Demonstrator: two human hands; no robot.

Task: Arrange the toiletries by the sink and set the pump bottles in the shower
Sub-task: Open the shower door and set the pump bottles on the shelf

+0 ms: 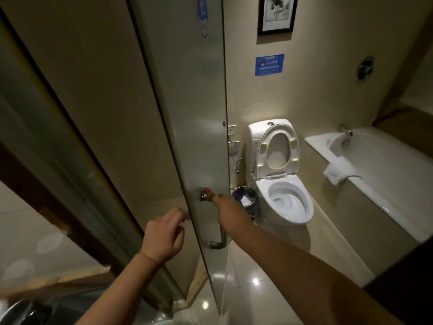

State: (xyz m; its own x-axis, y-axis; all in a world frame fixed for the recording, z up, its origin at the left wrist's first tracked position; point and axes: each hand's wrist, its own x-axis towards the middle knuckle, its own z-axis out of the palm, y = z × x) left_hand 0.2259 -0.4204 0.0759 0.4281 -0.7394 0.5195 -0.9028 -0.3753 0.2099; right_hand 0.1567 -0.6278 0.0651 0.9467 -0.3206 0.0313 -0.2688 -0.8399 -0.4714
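Right hand (225,205) on upright door handle (221,233).

The right hand's fingertips (212,195) vanish behind the frosted glass shower door (199,113); the blue rectangular wall notice (269,64) is illegible

head cam only, wide-angle | looks forward and down, close behind both arms | glass shower door (201,141) centre-left, near | toilet (284,184) centre-right, farther | no second view
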